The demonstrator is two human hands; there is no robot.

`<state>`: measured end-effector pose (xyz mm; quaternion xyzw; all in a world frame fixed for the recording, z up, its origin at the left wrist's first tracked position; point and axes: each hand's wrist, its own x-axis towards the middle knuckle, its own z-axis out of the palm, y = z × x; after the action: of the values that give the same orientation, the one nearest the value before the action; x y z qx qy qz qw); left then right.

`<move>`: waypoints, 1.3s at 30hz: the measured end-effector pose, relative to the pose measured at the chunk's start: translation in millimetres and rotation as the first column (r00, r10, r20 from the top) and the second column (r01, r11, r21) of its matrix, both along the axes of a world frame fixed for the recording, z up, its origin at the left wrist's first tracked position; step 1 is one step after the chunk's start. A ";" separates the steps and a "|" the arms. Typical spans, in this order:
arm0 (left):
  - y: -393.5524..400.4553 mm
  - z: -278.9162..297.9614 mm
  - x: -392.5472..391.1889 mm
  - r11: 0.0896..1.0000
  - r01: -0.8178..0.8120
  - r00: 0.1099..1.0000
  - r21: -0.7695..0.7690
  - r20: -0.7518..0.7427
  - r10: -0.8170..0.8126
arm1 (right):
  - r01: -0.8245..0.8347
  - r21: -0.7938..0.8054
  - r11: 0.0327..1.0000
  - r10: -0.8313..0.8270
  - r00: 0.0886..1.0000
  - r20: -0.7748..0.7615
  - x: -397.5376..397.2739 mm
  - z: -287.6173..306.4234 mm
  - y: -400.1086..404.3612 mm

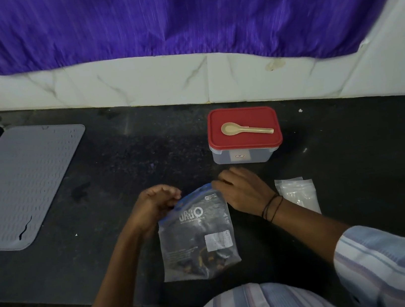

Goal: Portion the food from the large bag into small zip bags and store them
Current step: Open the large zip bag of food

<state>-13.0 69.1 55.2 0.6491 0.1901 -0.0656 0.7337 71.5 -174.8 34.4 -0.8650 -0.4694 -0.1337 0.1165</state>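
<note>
A large clear zip bag (197,234) with a blue top strip and white lettering lies on the black counter (119,165), dark food gathered at its lower end. My left hand (155,205) pinches the left end of the blue strip. My right hand (243,190) pinches the strip's right end. A small stack of clear small zip bags (299,194) lies just right of my right wrist. Behind the bag stands a clear box with a red lid (244,134), and a beige spoon (245,129) lies on the lid.
A grey ribbed mat (23,183) covers the counter's left part. White marble tiles (160,81) and a purple curtain (176,13) back the counter. The counter's front edge runs just before my striped shirt.
</note>
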 end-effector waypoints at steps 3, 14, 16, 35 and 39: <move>-3.3 10.9 -0.6 0.914 0.301 0.953 0.271 -0.103 -0.284 | -0.023 0.051 0.998 0.018 0.995 0.096 -9.6 5.7 2.6; -38.0 5.4 -7.0 0.651 0.132 0.977 0.747 0.011 -0.211 | 0.246 0.256 0.935 -0.200 0.961 -0.192 -51.6 14.7 10.8; -43.2 7.8 -8.2 0.764 0.089 0.995 0.639 -0.030 -0.090 | 0.348 0.291 0.891 -0.210 0.885 -0.417 -62.5 21.0 14.7; -68.0 22.6 -4.8 0.981 -0.162 0.981 0.110 0.123 0.148 | 0.957 -0.001 0.290 0.436 -0.133 -0.890 -51.8 57.9 47.6; -84.4 29.8 5.0 0.897 -0.364 0.930 -0.251 -0.148 0.336 | 0.971 -0.033 0.236 0.485 -0.147 -0.862 -48.1 55.5 52.7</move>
<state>-7.9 -15.2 85.0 0.4921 0.3298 0.0092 0.8056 23.3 -122.1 89.9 -0.5100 0.2471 0.2577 0.7826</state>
